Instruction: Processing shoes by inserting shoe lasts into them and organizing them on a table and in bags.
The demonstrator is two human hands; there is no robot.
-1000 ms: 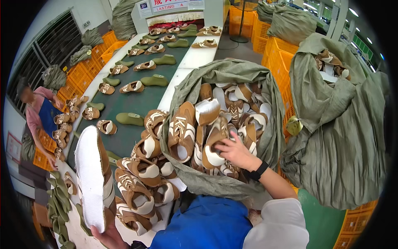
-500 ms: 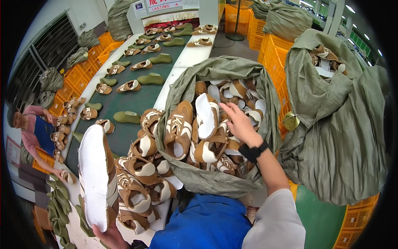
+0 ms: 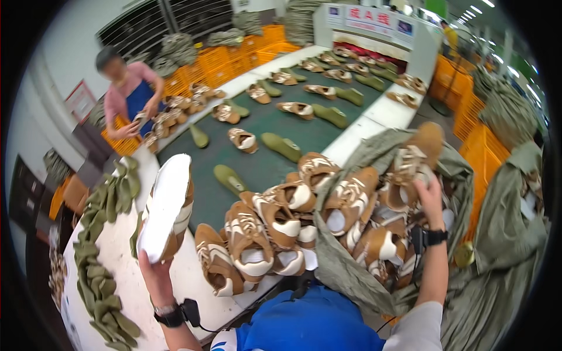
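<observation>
Left hand (image 3: 155, 278) here, its grip pinching the lower end of a shoe (image 3: 167, 210), white sole outward, up above the desk (image 3: 130, 251). Over at the sack (image 3: 366, 292), the right hand (image 3: 431, 198) has its grip on a second shoe (image 3: 426, 143), toe pointing up and away, exact finger placement blurred. Both look light, the uppers soft and easily squashed; the firmer-looking heel seems the better hold.

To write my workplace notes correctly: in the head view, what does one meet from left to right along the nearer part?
Green shoe lasts, white-soled shoe in the left hand, heap of brown shoes, open sack, second sack.
</observation>
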